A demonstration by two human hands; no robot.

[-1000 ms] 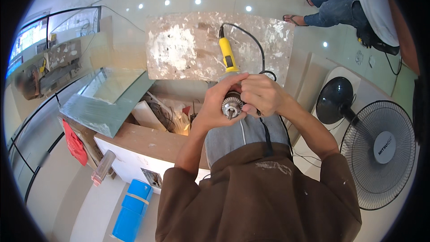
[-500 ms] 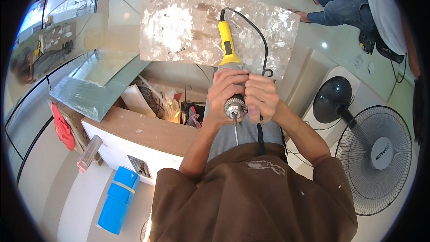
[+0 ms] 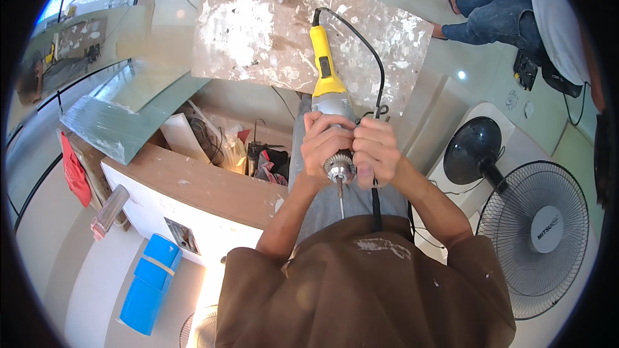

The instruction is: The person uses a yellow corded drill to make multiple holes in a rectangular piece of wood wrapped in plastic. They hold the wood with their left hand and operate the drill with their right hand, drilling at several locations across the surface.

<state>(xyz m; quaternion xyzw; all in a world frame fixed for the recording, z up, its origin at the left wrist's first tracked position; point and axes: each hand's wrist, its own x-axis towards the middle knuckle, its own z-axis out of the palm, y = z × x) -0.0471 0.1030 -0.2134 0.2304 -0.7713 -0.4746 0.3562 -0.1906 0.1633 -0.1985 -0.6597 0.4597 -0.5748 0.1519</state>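
A yellow and grey power drill (image 3: 329, 77) points toward me, its rear end over the paint-stained board. My left hand (image 3: 327, 145) is wrapped round its front, just behind the silver toothed chuck (image 3: 338, 169). A thin drill bit (image 3: 341, 200) sticks out of the chuck toward my brown shirt. Right beside the chuck, my right hand (image 3: 375, 151) is closed in a fist. The black power cord (image 3: 382, 71) curves from the drill's rear to a small loop above this fist, and black cord shows again below it. Anything else inside the fist is hidden.
The stained board (image 3: 258, 38) lies ahead. On the left, a brown-topped counter (image 3: 200, 183) has an open recess with odds and ends, and glass sheets (image 3: 106, 125) rest at its end. A blue container (image 3: 151, 283) stands below. A pedestal fan (image 3: 535, 238) lies right, near another person's legs (image 3: 496, 22).
The whole view has shifted slightly, and the hands and drill sit a little lower in it. Both hands keep their hold, with the fingers only slightly moved.
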